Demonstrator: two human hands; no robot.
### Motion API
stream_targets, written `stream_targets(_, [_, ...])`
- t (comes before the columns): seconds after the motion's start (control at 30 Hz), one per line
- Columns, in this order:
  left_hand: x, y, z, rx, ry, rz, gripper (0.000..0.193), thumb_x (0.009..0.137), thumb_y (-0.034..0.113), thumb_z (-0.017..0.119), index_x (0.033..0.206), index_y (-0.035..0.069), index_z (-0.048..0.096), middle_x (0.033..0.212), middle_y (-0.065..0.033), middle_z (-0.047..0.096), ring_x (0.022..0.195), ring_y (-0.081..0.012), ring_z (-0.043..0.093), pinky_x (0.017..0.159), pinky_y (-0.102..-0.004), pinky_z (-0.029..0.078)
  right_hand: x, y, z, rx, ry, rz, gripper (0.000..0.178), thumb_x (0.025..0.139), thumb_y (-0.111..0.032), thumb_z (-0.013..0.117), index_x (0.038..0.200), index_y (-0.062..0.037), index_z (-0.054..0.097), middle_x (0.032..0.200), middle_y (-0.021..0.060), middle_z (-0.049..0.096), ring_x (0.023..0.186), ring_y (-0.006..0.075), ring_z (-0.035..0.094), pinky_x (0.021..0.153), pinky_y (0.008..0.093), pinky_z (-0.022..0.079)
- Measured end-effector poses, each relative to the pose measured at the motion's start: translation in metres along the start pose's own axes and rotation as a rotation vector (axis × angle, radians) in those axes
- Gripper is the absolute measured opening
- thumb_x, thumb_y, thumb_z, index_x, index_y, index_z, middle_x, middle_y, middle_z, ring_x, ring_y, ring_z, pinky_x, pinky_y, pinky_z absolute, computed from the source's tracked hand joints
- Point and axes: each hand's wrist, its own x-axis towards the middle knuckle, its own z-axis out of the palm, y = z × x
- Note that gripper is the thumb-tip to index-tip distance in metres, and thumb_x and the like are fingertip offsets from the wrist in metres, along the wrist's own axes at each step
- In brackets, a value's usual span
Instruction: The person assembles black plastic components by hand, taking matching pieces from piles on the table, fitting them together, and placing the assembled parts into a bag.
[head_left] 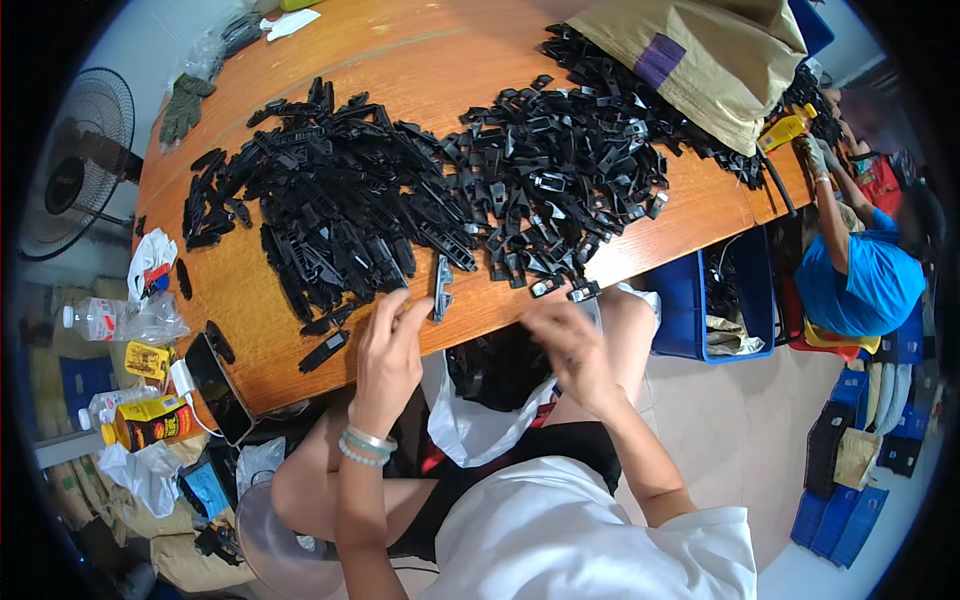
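My left hand (pixel 390 338) is at the table's front edge, its fingers closed at the end of a long narrow black plastic part (pixel 441 288). My right hand (pixel 572 352) hovers right of it, above my lap; motion smears its fingers, so I cannot tell whether they hold anything. Two small black clip-like pieces (pixel 583 291) lie at the edge just beyond it. A heap of long black plastic parts (pixel 330 185) spreads across the table's left, and a heap of small black pieces (pixel 570 160) lies on its right. Between my thighs sits a white plastic bag (pixel 470 437) with black parts inside.
A beige sack (pixel 700 70) rests at the far right of the wooden table (pixel 400 60). Below stands a blue bin (pixel 740 345). A phone (pixel 215 385) and bottles (pixel 150 420) are at the left, near a fan (pixel 75 165). Another person in a blue shirt (pixel 860 275) works at right.
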Motion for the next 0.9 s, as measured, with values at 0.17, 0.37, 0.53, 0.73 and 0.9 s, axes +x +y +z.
stream_targets(0.17, [0.010, -0.004, 0.016, 0.446, -0.154, 0.367, 0.032, 0.074, -0.005, 0.059, 0.106, -0.004, 0.059, 0.111, -0.0183, 0.058, 0.095, -0.0323, 0.058, 0.079, -0.0396, 0.048, 0.013, 0.009, -0.038, -0.659, 0.297, 0.042, 0.025, 0.068, 0.003, 0.072, 0.091, -0.0053, 0.065, 0.100, 0.0106, 0.060, 0.084, 0.0295, 0.059, 0.067, 0.0368, 0.048])
stream_targets(0.37, [-0.013, -0.009, 0.038, 0.461, -0.053, 0.541, 0.026, 0.078, 0.002, 0.064, 0.101, -0.009, 0.061, 0.096, -0.0175, 0.061, 0.079, -0.0277, 0.060, 0.064, -0.0355, 0.049, 0.009, 0.030, -0.040, -0.557, 0.269, -0.140, 0.023, 0.068, 0.001, 0.074, 0.087, -0.0034, 0.062, 0.100, 0.0112, 0.060, 0.082, 0.0302, 0.059, 0.065, 0.0376, 0.048])
stream_targets(0.53, [-0.022, 0.005, 0.036, 0.432, 0.046, 0.416, 0.023, 0.080, 0.005, 0.070, 0.099, -0.006, 0.062, 0.092, -0.0158, 0.059, 0.082, -0.0295, 0.058, 0.067, -0.0371, 0.048, 0.003, -0.008, 0.002, 0.091, 0.310, 0.141, 0.026, 0.080, 0.004, 0.068, 0.104, 0.0001, 0.061, 0.103, 0.0141, 0.058, 0.081, 0.0232, 0.063, 0.071, 0.0309, 0.051])
stream_targets(0.73, [-0.006, 0.004, 0.021, 0.165, 0.043, -0.045, 0.020, 0.073, -0.001, 0.071, 0.093, 0.000, 0.064, 0.092, -0.0106, 0.058, 0.087, -0.0308, 0.053, 0.077, -0.0406, 0.045, 0.023, 0.000, 0.027, -0.251, 0.231, -0.165, 0.029, 0.075, -0.004, 0.073, 0.102, 0.0006, 0.062, 0.098, 0.0135, 0.059, 0.078, 0.0298, 0.058, 0.072, 0.0375, 0.047])
stream_targets(0.9, [-0.006, -0.006, 0.013, 0.085, -0.042, 0.014, 0.021, 0.072, -0.003, 0.071, 0.092, -0.003, 0.066, 0.090, -0.0112, 0.059, 0.087, -0.0291, 0.055, 0.077, -0.0380, 0.045, 0.019, -0.011, 0.024, -0.032, 0.122, 0.152, 0.024, 0.076, -0.007, 0.074, 0.097, 0.0021, 0.066, 0.083, 0.0149, 0.061, 0.079, 0.0318, 0.058, 0.074, 0.0387, 0.046])
